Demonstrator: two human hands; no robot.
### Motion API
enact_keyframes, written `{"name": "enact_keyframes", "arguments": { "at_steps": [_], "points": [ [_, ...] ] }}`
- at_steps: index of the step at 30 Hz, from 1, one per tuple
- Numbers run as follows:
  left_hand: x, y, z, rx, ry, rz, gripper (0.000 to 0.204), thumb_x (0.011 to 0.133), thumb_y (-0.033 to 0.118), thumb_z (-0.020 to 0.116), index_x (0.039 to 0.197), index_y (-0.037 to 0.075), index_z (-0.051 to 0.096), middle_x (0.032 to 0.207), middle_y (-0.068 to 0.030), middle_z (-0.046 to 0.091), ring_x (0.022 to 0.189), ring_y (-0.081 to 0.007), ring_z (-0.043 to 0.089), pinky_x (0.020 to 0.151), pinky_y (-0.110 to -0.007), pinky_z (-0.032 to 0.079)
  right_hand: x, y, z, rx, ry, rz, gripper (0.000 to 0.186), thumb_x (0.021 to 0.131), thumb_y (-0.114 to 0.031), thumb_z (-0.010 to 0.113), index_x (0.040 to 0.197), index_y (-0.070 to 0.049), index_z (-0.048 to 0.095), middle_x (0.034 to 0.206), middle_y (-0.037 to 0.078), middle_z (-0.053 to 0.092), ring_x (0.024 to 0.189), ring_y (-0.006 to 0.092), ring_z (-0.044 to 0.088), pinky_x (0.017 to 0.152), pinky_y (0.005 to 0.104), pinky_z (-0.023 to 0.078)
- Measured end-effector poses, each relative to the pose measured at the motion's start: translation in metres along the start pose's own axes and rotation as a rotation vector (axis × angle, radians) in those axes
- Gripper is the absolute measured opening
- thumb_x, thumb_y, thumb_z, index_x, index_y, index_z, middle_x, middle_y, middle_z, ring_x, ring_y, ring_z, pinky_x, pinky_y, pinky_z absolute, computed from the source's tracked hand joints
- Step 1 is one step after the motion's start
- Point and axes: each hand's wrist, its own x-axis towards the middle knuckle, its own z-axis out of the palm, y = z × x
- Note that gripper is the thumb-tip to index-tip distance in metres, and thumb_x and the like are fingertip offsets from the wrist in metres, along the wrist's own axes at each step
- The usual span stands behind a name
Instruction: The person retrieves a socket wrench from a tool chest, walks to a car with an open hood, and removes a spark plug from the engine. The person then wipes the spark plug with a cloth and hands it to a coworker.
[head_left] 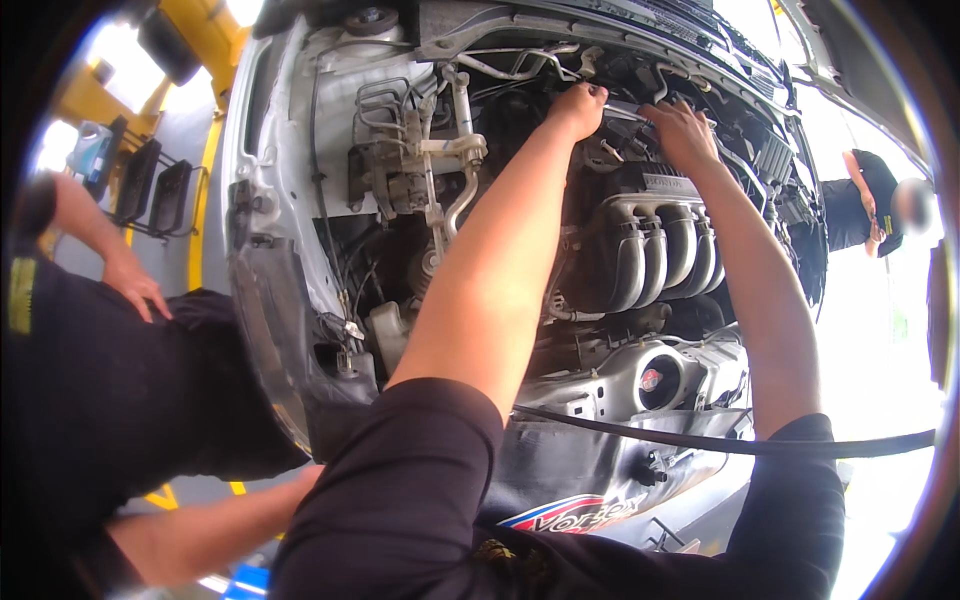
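Both my arms reach over the engine of a car with its bonnet up. My left hand (580,110) is closed near the back of the engine bay, at a silver metal bar (624,108); what its fingers hold is too small to make out. My right hand (680,135) is beside it, its bent fingers apart and touching parts near the bar's right end. Below my hands sit the engine cover (660,178) and the curved intake manifold (655,255). Pipes (460,140) and hoses run left of my left forearm.
A co-worker in black (130,400) stands close on my left; another person (865,200) is at the right side of the car. A black hose (870,445) crosses the front bumper cover (620,480). Trays (150,185) stand on a rack by yellow frames at the left.
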Motion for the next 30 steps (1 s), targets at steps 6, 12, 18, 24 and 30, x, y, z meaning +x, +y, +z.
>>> {"name": "enact_keyframes", "arguments": {
  "at_steps": [6, 12, 18, 24, 30],
  "points": [
    [0.012, -0.037, -0.025, -0.076, 0.022, 0.077, 0.045, 0.101, 0.045, 0.054, 0.097, 0.001, 0.061, 0.076, -0.0073, 0.067, 0.065, -0.0184, 0.067, 0.066, -0.035, 0.053, 0.008, -0.057, -0.058, 0.201, -0.259, 0.004, 0.043, 0.08, -0.032, 0.072, 0.12, -0.016, 0.069, 0.115, 0.016, 0.071, 0.105, 0.0347, 0.068, 0.091, 0.0461, 0.052],
    [0.014, -0.037, -0.006, -0.14, 0.008, 0.027, 0.042, 0.097, 0.04, 0.062, 0.107, -0.001, 0.064, 0.089, -0.0118, 0.072, 0.079, -0.021, 0.069, 0.075, -0.037, 0.055, 0.018, -0.02, -0.041, 0.138, -0.271, -0.104, 0.039, 0.085, -0.031, 0.071, 0.12, -0.014, 0.068, 0.115, 0.016, 0.071, 0.108, 0.0354, 0.067, 0.093, 0.0481, 0.052],
    [-0.01, -0.019, -0.011, 0.158, -0.023, 0.072, 0.048, 0.078, 0.021, 0.08, 0.12, 0.002, 0.066, 0.114, -0.0183, 0.07, 0.109, -0.0304, 0.067, 0.097, -0.038, 0.051, 0.043, -0.014, 0.002, -0.044, -0.155, 0.019, 0.038, 0.085, -0.016, 0.068, 0.123, -0.015, 0.066, 0.119, 0.015, 0.07, 0.112, 0.0353, 0.066, 0.093, 0.0512, 0.052],
    [-0.026, -0.02, -0.032, 0.25, 0.066, 0.108, 0.039, 0.079, 0.024, 0.082, 0.111, 0.005, 0.071, 0.102, -0.0162, 0.074, 0.101, -0.0327, 0.07, 0.088, -0.042, 0.054, 0.064, -0.065, -0.032, 0.438, -0.44, 0.007, 0.032, 0.081, -0.015, 0.069, 0.113, -0.012, 0.067, 0.095, 0.014, 0.074, 0.087, 0.0339, 0.072, 0.074, 0.0447, 0.055],
    [-0.019, -0.006, -0.024, 0.188, 0.02, 0.05, 0.029, 0.078, 0.027, 0.084, 0.092, 0.007, 0.07, 0.096, -0.0149, 0.074, 0.096, -0.0324, 0.07, 0.083, -0.042, 0.054, 0.064, -0.025, -0.011, -0.048, -0.143, -0.222, 0.04, 0.079, -0.009, 0.072, 0.118, -0.012, 0.064, 0.105, 0.014, 0.074, 0.098, 0.0326, 0.072, 0.08, 0.0456, 0.056]
  ]
}}
